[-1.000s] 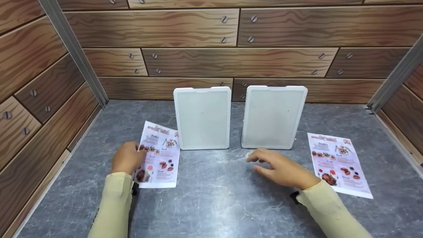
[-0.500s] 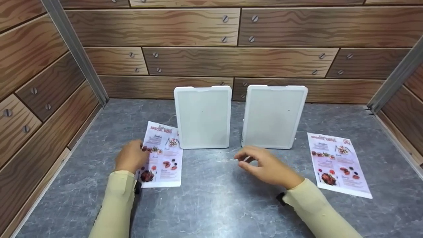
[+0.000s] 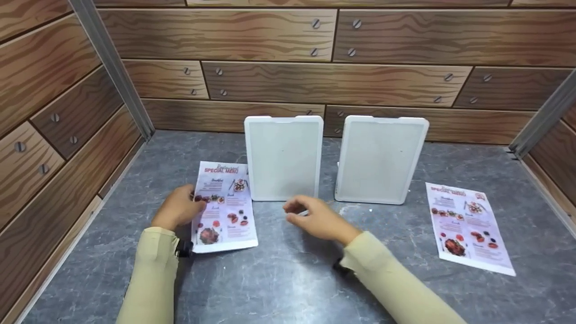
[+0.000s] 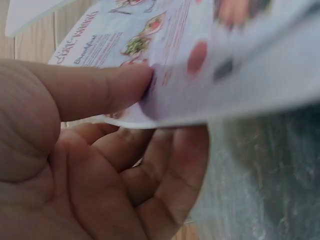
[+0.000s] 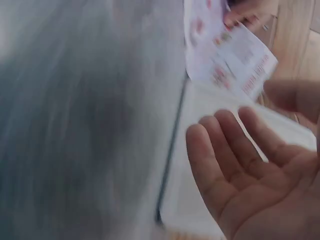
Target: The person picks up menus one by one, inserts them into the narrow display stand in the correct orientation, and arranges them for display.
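Note:
My left hand (image 3: pixel 177 207) pinches the left edge of a printed menu sheet (image 3: pixel 225 207). In the left wrist view the thumb lies on the printed face of the menu (image 4: pixel 175 60), with the fingers curled beneath it. My right hand (image 3: pixel 321 220) hovers to the right of that sheet, in front of the left white stand (image 3: pixel 284 157), holding nothing. The right wrist view shows this hand (image 5: pixel 250 165) with its palm visible and fingers loosely extended, the white panel behind them.
A second white stand (image 3: pixel 381 159) stands upright to the right of the first. Another menu sheet (image 3: pixel 470 227) lies flat on the grey marbled table (image 3: pixel 279 288) at the right. Wood-patterned walls (image 3: pixel 270 36) enclose the back and sides.
The right hand has moved left, from before the right stand to before the left one. The left hand keeps its pinch while the menu has turned slightly and its lower edge has lifted.

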Demonstrator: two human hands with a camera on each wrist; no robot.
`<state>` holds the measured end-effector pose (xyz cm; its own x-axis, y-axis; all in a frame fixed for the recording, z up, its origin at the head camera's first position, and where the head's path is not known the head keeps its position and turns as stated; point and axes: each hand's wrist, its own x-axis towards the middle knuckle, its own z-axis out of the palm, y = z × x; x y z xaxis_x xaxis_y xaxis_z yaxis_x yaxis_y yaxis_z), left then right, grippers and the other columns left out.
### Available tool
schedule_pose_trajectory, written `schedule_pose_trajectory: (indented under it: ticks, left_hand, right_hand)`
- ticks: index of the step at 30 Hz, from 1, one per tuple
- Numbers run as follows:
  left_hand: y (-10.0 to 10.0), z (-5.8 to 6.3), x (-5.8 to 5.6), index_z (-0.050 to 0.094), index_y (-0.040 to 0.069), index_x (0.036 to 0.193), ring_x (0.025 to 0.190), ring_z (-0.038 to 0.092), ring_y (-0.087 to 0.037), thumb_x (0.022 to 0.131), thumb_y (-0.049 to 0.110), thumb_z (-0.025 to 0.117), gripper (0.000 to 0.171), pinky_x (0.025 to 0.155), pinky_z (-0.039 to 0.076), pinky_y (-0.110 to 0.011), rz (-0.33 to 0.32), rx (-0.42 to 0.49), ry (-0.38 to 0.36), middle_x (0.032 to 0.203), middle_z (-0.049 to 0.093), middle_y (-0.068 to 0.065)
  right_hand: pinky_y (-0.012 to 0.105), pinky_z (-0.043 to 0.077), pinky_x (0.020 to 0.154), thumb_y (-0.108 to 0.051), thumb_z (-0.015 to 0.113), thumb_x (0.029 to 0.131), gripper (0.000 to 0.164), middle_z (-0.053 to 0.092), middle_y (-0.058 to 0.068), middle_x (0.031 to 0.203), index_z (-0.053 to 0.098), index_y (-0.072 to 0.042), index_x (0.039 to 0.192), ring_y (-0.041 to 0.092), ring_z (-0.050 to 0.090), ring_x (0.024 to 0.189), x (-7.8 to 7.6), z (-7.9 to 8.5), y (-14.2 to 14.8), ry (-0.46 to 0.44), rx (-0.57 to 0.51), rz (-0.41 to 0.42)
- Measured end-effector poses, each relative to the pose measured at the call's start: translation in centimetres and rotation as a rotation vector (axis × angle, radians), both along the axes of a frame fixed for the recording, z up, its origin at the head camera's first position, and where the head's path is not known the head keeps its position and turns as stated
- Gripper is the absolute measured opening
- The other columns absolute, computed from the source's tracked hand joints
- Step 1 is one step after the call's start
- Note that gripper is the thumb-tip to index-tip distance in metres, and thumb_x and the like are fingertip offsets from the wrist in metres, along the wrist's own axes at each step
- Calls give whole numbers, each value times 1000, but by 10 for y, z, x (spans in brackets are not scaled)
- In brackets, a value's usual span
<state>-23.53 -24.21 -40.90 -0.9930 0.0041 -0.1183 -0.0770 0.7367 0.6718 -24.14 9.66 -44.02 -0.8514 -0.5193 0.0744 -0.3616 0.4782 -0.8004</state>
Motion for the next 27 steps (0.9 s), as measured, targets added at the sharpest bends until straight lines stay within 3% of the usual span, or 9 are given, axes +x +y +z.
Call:
schedule_pose_trajectory:
  ticks: [8,15,19,25,27]
  left_hand:
    - [-6,9,8,56,-16,131,91,69,-29,85,-4,66,48,84,57,-40,-122,183,-113,110,69,-26]
    - [-18,8,10,56,-14,131,92,70,-23,88,-4,67,45,82,56,-33,-234,231,-157,110,71,-21]
    - [-24,4,6,55,-14,134,96,71,-24,92,-1,69,46,85,56,-33,-327,297,-187,113,71,-21]
    - [-37,-5,5,59,-9,133,101,70,-25,92,2,71,45,89,56,-35,-400,325,-202,119,71,-21]
    - [-40,-8,4,59,-8,133,101,71,-28,92,1,70,44,89,57,-39,-413,348,-218,120,71,-22]
  right_hand:
    - [43,52,100,-14,69,96,37,69,9,115,64,3,129,23,64,107,-5,-12,-49,-142,-20,-12]
    - [38,52,92,-16,70,96,41,66,6,109,63,5,132,18,60,99,-6,-13,-71,-195,16,2]
    - [32,52,82,-16,71,96,30,68,3,102,69,0,121,15,60,91,-7,-13,-76,-225,-7,-37]
    - [23,47,64,-9,73,93,8,68,0,84,71,-1,94,12,61,74,-8,-16,-82,-249,-94,-88]
    - [22,45,60,-7,74,92,9,66,-2,79,69,-2,86,11,59,70,-8,-17,-83,-248,-106,-83]
